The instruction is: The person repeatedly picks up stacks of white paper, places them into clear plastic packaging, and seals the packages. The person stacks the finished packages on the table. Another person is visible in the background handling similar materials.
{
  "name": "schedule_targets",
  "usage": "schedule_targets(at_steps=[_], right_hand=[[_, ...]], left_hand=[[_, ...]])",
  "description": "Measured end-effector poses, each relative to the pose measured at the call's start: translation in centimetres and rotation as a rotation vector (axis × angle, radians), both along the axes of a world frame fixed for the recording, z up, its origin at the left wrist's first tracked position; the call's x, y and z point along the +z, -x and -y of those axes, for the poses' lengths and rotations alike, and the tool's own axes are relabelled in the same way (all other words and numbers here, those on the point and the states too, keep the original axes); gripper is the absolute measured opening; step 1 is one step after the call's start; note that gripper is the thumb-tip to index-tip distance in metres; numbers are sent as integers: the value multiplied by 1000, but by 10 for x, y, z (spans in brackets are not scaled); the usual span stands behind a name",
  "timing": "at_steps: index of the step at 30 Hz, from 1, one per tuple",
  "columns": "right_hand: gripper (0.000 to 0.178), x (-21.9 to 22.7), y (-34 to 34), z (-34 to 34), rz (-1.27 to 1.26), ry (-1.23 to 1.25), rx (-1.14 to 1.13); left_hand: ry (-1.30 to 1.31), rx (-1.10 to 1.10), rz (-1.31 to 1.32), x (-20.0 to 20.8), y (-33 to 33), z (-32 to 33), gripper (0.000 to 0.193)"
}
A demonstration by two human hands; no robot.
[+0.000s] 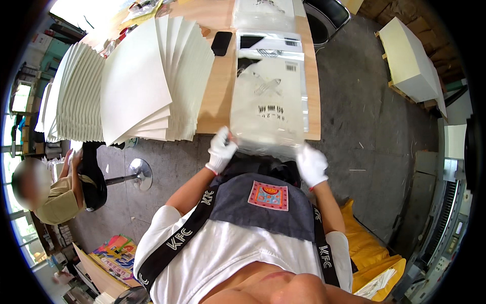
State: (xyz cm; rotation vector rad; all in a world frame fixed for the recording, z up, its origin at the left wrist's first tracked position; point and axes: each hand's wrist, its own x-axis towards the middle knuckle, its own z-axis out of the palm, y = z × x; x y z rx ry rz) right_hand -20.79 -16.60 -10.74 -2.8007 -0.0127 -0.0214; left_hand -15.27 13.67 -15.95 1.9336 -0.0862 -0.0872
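A stack of printed clear plastic bags [268, 109] lies at the table's near right edge, its loose film hanging over toward me. My left hand [221, 151], in a white knit glove, is closed at the near left corner of the top bag. At the near right corner, my gloved right hand [312, 165] also grips the film, fingers curled and slightly blurred. The bags carry dark print and a barcode patch. To the left, a fanned pile of white paper sheets [134, 83] rests on the table, beside another fanned stack of sheets [78, 96].
A black phone [221, 43] lies on the wooden table [215, 109] between sheets and bags. More plastic bags [263, 17] and a black chair [329, 20] are beyond. A large pale stack [409, 61] stands on a pallet at right. Another person [55, 195] sits at left.
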Motion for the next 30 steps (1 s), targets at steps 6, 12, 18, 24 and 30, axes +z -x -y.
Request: schedule_targets(at_steps=[6,12,18,24,30], right_hand=[[29,-42,45,20,-372,77,240],[56,-54,10,47,-421,-1034,-631],[51,-128,-3,50,-484,-1324,-566],[39,-115,-11,1,-598,-1962,-383],[46,-31,-99,-5,-179,-1183,160]], left_hand=[[-274,-279,-142,-55,48,-60,19],[6,18,-550,-77,20,-39,43],[41,-163,-394,-3,-5,6,25],[-254,-362,443,101,-43,76,16],[-172,-546,928,161,-83,108,28]])
